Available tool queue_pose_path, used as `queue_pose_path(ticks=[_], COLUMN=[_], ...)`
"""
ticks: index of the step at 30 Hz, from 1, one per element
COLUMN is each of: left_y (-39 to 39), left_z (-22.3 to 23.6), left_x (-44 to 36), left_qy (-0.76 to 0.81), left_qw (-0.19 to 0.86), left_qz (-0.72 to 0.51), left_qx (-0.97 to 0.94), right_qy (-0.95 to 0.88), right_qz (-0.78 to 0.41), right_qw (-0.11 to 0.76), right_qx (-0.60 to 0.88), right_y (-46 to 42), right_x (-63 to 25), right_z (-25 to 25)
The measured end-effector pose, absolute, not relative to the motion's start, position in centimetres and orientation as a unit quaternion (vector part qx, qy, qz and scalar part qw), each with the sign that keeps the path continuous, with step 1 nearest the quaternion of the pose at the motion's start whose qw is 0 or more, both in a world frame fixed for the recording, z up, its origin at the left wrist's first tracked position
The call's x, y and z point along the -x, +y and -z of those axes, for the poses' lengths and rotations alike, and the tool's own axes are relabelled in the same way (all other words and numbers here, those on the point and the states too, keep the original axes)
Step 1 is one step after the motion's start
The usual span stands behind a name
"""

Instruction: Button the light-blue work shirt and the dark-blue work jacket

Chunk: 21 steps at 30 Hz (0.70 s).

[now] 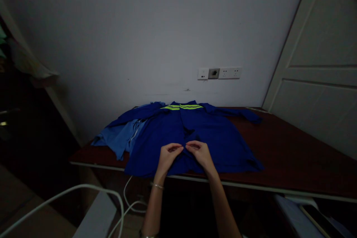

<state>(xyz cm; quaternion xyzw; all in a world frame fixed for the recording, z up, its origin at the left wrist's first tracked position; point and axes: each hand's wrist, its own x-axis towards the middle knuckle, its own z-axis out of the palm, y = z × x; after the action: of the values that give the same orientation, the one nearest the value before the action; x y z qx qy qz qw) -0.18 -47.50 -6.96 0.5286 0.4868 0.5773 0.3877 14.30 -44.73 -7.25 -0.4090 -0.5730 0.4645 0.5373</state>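
Pinching with fingers (174, 144) of left hand (169, 154) and right hand (201, 153), drawn nearly closed against the thumbs, almost meeting over the lower front of dark blue shirt (220, 141). Cannot tell whether gripping cloth. Calling, probably, for matching both sides of the front at one level, pulling lightly and evenly, and working close to the table (292, 148) rather than lifting. Likely needing more light for fine finger work.

Lying on the table, collar (184, 102) toward the wall (117, 44), reaching the near edge at the hem (240, 170). Bearing yellow-green stripes (192, 106) across the chest; showing no readable brand, label or lettering. Covering part of light blue clothing (122, 137) with one sleeve (131, 115); likewise showing no legible tag.

Listing farther out: wall sockets (230, 73), showing no readable writing.
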Motion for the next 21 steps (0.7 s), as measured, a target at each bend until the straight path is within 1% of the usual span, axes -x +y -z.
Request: queue_pose_path(ticks=[2, 4, 8, 12, 18, 21], left_y=[-47.6, -47.3, -46.6, -46.1, -45.1, -44.4], left_z=[7.1, 7.3, 7.3, 6.9, 5.8, 5.4], left_x=[-0.3, -0.6, -0.5, 0.0, 0.0, 0.0], left_qy=[0.506, 0.518, 0.516, 0.515, 0.541, 0.529], left_qw=[0.334, 0.304, 0.333, 0.355, 0.299, 0.3], left_qz=[-0.562, -0.552, -0.547, -0.539, -0.521, -0.533], left_qx=[-0.563, -0.579, -0.569, -0.564, -0.589, -0.589], right_qy=[-0.567, -0.561, -0.591, -0.651, -0.721, -0.751], right_qz=[-0.469, -0.477, -0.48, -0.444, -0.377, -0.328], right_qw=[0.54, 0.541, 0.523, 0.485, 0.437, 0.419], right_qx=[0.409, 0.406, 0.384, 0.379, 0.383, 0.392], right_y=[-44.8, -44.7, -44.5, -43.9, -42.2, -41.6], right_x=[-14.3, -14.4, -14.8, -15.1, -14.9, -14.9], right_z=[7.3, 7.3, 7.0, 6.1, 4.2, 3.2])
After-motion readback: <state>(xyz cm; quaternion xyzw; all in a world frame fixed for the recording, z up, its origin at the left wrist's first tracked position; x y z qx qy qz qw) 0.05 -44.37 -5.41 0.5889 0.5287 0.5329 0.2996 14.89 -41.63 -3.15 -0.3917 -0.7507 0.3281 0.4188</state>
